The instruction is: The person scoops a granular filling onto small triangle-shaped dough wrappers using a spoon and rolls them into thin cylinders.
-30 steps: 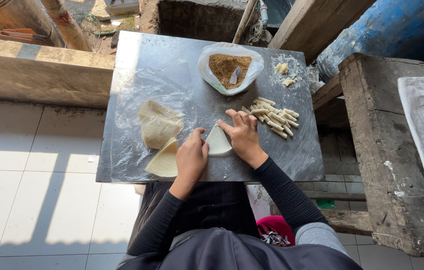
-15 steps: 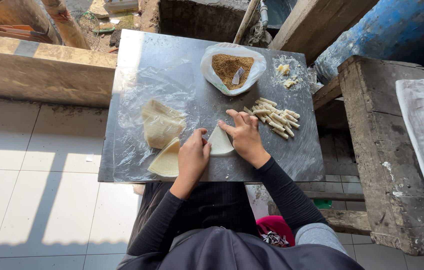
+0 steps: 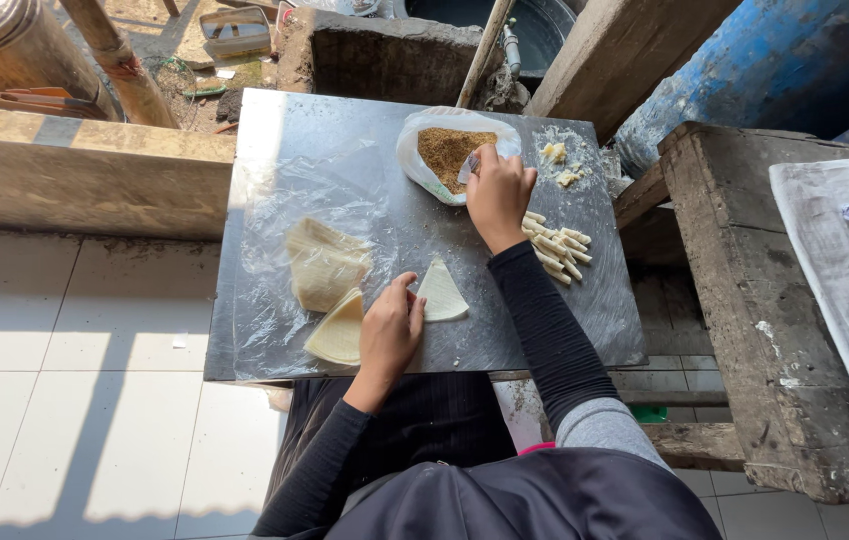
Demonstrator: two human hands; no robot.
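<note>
Nearest the person, the left hand (image 3: 390,330) lies with fingers loosely curled, fingertips pinning a pale, thin triangular dough wrapper (image 3: 442,295) flat on the plastic-covered metal tabletop (image 3: 345,150); more wrapper sheets (image 3: 323,262) are stacked just to its left. Beyond, rolled white sticks (image 3: 557,245) lie in a small heap beside the right hand (image 3: 500,195), which pinches a small spoon (image 3: 468,168). The spoon dips into a plastic bag (image 3: 415,150) of brown crumbs (image 3: 450,150); past the table stand concrete blocks and a blue barrel (image 3: 745,70).
</note>
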